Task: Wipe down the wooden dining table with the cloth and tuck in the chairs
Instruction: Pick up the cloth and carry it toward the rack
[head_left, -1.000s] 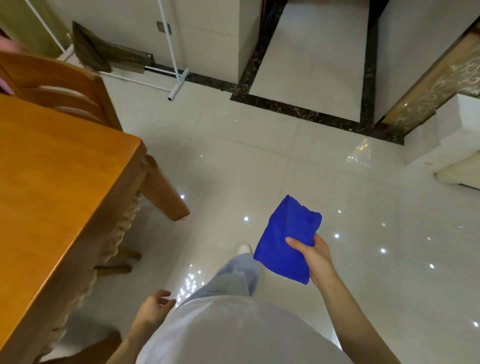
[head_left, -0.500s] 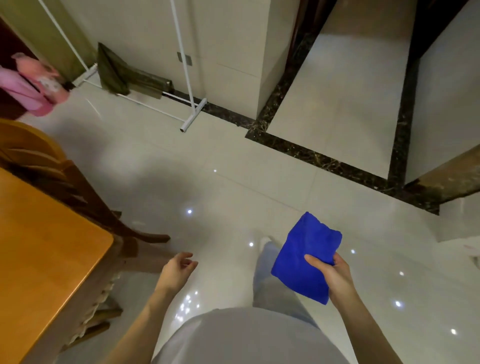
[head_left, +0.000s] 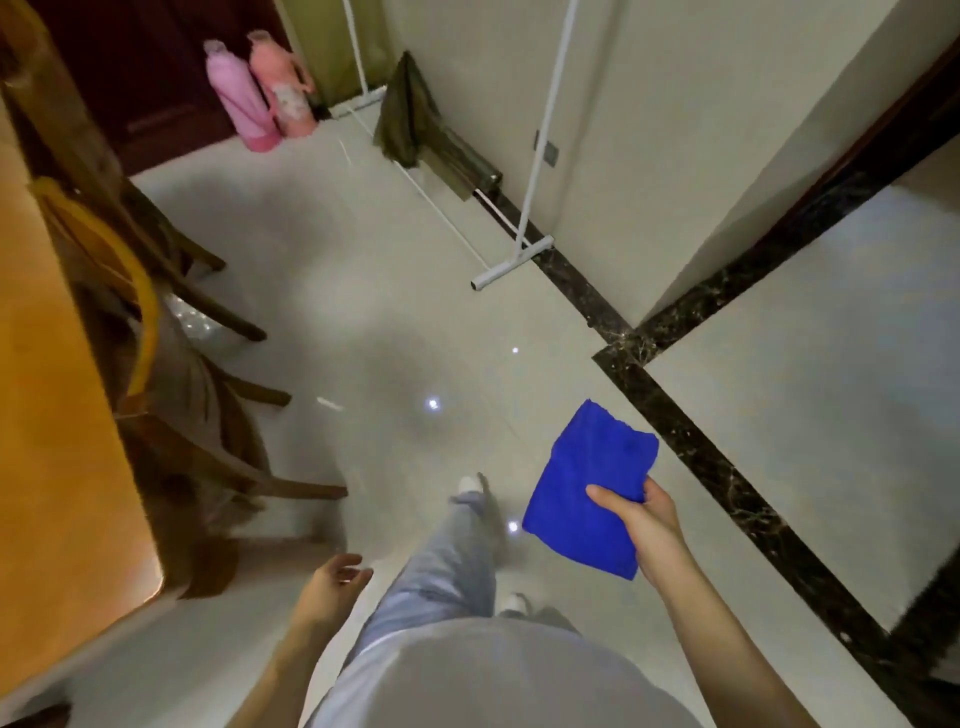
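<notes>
The wooden dining table (head_left: 47, 441) fills the left edge of the head view, its corner near my left side. A wooden chair (head_left: 135, 322) stands at the table's right side, its curved back close to the table edge and its legs splayed over the floor. My right hand (head_left: 644, 525) pinches a folded blue cloth (head_left: 587, 488) in the air over the pale floor, to the right of my legs. My left hand (head_left: 332, 582) hangs loose with relaxed fingers and holds nothing, just right of the table corner.
A white rack (head_left: 519, 254) with an olive cloth (head_left: 410, 114) draped on it stands against the wall ahead. Two pink bottles (head_left: 260, 93) stand by a dark door at the back. A dark marble strip (head_left: 727, 467) crosses the glossy tiled floor on the right.
I have walked and turned along the table's end, so the chair and the pink bottles have come into view. The cloth stays in my right hand; my left hand still swings free.
</notes>
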